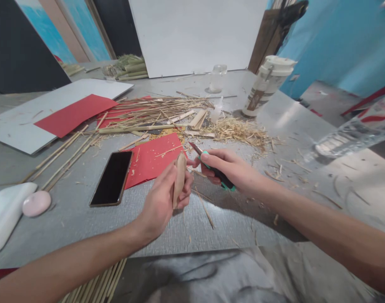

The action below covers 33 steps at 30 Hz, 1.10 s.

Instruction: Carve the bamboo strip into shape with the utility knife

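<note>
My left hand [162,195] is wrapped round a flat, pale brown piece [179,179] that stands nearly upright between thumb and fingers. Just to its right, my right hand [225,168] grips a black and green utility knife [222,177], its blade pointing up and left, close to the brown piece but apart from it. Behind the hands lies a red sheet [156,158] with small shavings on it. Dry stalks [161,107] are heaped farther back, with a pile of straw-like shavings [239,132] to their right.
A black phone [112,179] lies left of the red sheet. A white cup [268,86], a glass jar [217,79] and a clear bottle [356,126] stand or lie at the back and right. A pink round object [37,203] sits far left; more stalks [99,284] are below the table edge.
</note>
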{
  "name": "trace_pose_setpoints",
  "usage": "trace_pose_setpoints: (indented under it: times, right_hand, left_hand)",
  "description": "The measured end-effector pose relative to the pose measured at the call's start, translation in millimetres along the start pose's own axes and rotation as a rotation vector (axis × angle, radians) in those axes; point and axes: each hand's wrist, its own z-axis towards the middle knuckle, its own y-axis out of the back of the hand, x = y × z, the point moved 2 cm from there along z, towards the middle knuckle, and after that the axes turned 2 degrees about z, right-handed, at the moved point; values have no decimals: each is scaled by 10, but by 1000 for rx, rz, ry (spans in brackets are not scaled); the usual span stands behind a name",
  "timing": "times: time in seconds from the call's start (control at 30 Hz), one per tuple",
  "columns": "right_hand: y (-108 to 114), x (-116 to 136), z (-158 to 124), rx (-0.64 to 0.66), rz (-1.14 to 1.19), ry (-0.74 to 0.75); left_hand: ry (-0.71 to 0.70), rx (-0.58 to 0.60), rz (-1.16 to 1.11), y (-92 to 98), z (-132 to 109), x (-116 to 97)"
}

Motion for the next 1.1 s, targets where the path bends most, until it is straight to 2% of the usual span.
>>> trace_pose_setpoints:
  times: [0.2,0.43,1.1]
  right_hand:
    - [0,-20,8,3,41,-20]
    - [-20,18,-8,-24,29,-43]
    - [-18,-20,0,-5,70,-49]
  left_hand:
    - [175,105,-247,18,80,-22]
    - [143,186,-277,25,80,-10]
    - [185,164,-326,11,67,-26]
